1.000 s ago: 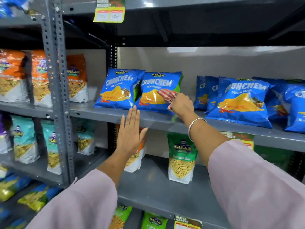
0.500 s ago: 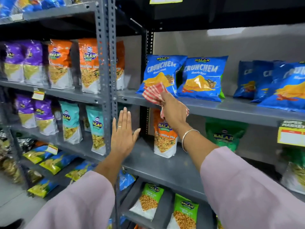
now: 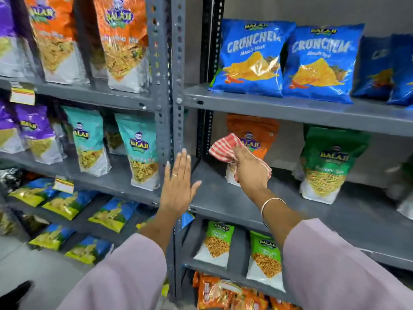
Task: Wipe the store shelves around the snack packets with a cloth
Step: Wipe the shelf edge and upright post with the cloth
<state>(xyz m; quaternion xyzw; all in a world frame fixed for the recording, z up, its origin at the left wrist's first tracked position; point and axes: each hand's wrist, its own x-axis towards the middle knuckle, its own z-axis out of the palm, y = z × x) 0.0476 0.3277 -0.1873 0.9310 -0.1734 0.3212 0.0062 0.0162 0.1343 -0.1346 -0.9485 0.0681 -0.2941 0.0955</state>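
My right hand (image 3: 249, 170) grips a red-and-white striped cloth (image 3: 224, 147) just above the grey middle shelf (image 3: 214, 198), in front of an orange snack packet (image 3: 253, 130) that it partly hides. A green packet (image 3: 328, 162) stands farther right on the same shelf. My left hand (image 3: 178, 186) is flat and open, fingers up, against the grey perforated upright (image 3: 178, 86) between two racks. Two blue Crunchem packets (image 3: 252, 59) lean on the shelf above (image 3: 290, 108).
The left rack holds orange (image 3: 120, 41), teal (image 3: 138, 148) and purple packets (image 3: 33, 133), with yellow-blue packets (image 3: 67, 204) lower down. Green packets (image 3: 214, 240) stand on the shelf below my right arm. Price tags (image 3: 22, 96) hang on shelf edges. Floor shows at bottom left.
My right hand with the cloth has dropped from the blue-packet shelf to the middle shelf. The view has swung left and down. My left hand stays open near the upright.
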